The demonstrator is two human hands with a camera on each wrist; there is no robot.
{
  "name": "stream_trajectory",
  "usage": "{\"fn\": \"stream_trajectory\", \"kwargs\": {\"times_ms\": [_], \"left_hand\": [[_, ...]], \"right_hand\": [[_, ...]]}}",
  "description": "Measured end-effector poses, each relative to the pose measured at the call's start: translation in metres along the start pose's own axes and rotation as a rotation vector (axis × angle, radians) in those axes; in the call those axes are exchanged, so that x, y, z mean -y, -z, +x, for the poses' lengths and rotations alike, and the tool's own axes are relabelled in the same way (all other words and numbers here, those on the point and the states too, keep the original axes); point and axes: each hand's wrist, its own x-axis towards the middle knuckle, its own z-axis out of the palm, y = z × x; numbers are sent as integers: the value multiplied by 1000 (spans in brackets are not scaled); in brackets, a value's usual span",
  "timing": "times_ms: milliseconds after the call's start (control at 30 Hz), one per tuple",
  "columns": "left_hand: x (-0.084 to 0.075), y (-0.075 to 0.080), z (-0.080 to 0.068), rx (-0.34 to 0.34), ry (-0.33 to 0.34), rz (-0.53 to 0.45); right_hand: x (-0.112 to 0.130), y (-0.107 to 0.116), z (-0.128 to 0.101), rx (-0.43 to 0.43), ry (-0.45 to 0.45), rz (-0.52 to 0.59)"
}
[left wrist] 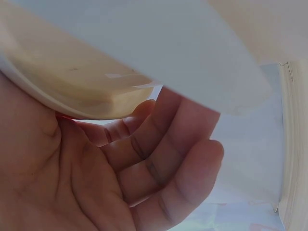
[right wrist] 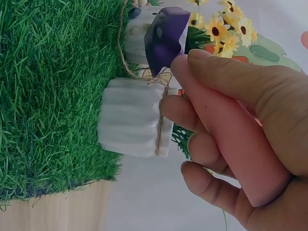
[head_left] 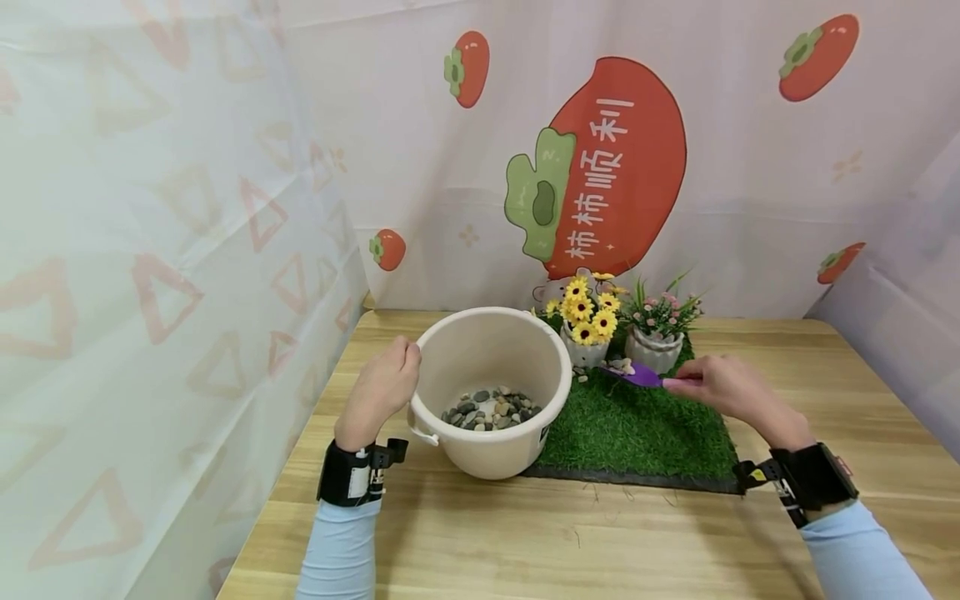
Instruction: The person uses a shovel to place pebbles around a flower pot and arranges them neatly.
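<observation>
Left hand (head_left: pixel 382 387) on bucket (head_left: pixel 491 392), right hand (head_left: pixel 723 387) around scoop (head_left: pixel 637 374).

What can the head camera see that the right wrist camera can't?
Only the head view shows the cream bucket with pebbles inside and the left hand gripping its rim. Only the right wrist view shows the scoop's pink handle and twine around a white pot. Both show the right hand, purple scoop, grass mat and yellow flowers.

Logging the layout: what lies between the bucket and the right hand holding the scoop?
In the head view, between the bucket and the right hand lies green turf mat, with the purple scoop and a few loose pebbles above it.
</observation>
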Motion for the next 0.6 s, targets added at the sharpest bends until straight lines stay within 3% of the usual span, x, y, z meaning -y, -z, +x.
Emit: {"fn": "stream_trajectory", "kwargs": {"times_ms": [600], "left_hand": [[0, 0, 2, 3, 11, -3]], "right_hand": [[10, 15, 20, 109, 38, -55]]}}
